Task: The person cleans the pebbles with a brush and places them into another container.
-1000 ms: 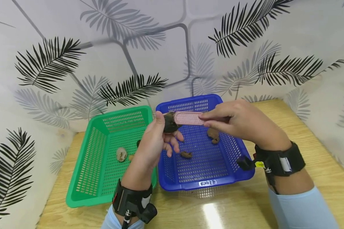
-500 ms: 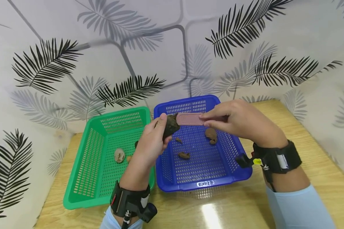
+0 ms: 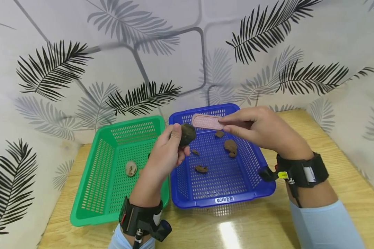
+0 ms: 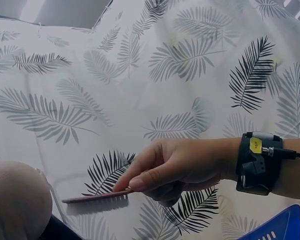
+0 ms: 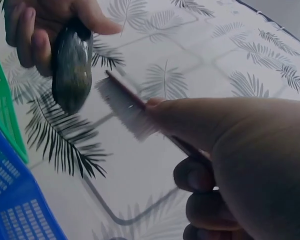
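My left hand [image 3: 163,152] grips a dark, smooth stone [image 3: 188,135], thumb on top, above the gap between the two baskets. In the right wrist view the stone [image 5: 74,67] looks long, rounded and shiny. My right hand [image 3: 263,129] pinches the handle of a pink brush [image 3: 206,122] over the blue basket. White bristles [image 5: 125,112] point down toward the stone, a small gap apart from it. The left wrist view shows the brush [image 4: 97,198] held level, bristles down; the stone is hidden there.
Beneath the hands, the blue basket [image 3: 221,200] contains several brown clumps [image 3: 230,148]. At its left, the green basket [image 3: 93,219] holds a pale stone [image 3: 131,168] and things partly behind my left forearm. Both stand on a wooden table [image 3: 202,228] before a leaf-patterned curtain [image 3: 174,62].
The brush has lifted up and away from the stone, which it met before. My left fingers, spread earlier, have curled in, and the stone has turned. A brown clump behind the brush now shows.
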`<state>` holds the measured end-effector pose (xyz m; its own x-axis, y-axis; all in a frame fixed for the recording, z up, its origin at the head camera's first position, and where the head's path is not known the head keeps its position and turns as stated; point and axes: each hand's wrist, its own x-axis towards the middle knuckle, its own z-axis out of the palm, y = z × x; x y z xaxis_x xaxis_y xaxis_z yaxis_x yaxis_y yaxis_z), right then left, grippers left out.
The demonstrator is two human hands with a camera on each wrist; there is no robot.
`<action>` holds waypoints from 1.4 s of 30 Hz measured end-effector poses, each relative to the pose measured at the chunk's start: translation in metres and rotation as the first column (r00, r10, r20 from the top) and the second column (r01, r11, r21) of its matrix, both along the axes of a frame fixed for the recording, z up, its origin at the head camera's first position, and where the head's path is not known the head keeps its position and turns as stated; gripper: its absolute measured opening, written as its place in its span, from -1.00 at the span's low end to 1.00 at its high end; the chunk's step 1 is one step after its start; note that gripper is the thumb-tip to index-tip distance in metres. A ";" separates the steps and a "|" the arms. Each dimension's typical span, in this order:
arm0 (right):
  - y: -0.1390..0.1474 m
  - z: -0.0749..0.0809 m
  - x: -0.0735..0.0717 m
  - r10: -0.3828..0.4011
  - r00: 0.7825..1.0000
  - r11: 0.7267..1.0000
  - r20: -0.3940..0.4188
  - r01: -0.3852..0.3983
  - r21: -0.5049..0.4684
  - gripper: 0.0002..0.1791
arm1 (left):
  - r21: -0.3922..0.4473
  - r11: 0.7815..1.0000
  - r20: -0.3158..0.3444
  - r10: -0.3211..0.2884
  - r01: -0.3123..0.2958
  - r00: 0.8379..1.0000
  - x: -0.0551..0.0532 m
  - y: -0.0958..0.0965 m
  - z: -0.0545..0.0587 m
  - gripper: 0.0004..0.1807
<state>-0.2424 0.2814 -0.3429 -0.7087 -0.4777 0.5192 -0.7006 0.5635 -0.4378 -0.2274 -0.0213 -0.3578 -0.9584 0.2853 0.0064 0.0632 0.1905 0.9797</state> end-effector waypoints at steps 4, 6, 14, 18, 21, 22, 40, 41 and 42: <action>-0.012 0.000 0.000 0.114 0.992 0.990 -0.049 -0.118 -0.076 -0.65 | 0.030 0.998 0.002 -0.046 0.046 0.999 0.002 0.002 0.001 -0.29; -0.016 0.000 -0.001 0.154 0.986 0.984 -0.058 -0.159 -0.080 -0.63 | 0.049 0.997 0.004 -0.056 0.056 0.998 0.003 0.002 0.001 -0.28; -0.001 0.004 -0.002 0.037 0.998 0.999 -0.060 -0.034 0.042 -0.70 | 0.104 0.995 -0.002 -0.012 0.012 1.000 0.007 -0.003 0.003 -0.28; 0.002 0.006 0.000 -0.060 0.998 0.994 -0.003 0.060 0.087 -0.75 | 0.097 0.995 0.008 -0.007 0.006 1.000 0.006 -0.004 0.002 -0.32; -0.002 0.004 0.000 -0.036 0.999 0.999 -0.002 0.036 0.028 -0.73 | 0.085 0.996 0.022 -0.017 0.015 1.000 0.004 -0.004 0.002 -0.34; -0.004 0.004 0.000 -0.008 1.000 1.000 -0.010 0.008 0.000 -0.71 | 0.083 0.996 0.026 -0.021 0.018 0.999 0.004 -0.004 0.002 -0.34; -0.006 -0.004 -0.005 0.090 0.996 0.994 0.003 -0.089 -0.064 -0.66 | 0.144 0.985 0.042 0.084 -0.090 0.996 -0.002 0.002 0.000 -0.25; -0.008 -0.005 -0.004 0.124 0.992 0.989 -0.019 -0.125 -0.079 -0.64 | 0.147 0.986 0.048 0.077 -0.083 0.996 -0.002 0.003 0.000 -0.24; -0.011 -0.005 -0.004 0.159 0.987 0.983 -0.036 -0.161 -0.091 -0.62 | 0.149 0.986 0.054 0.067 -0.075 0.996 -0.002 0.003 0.000 -0.24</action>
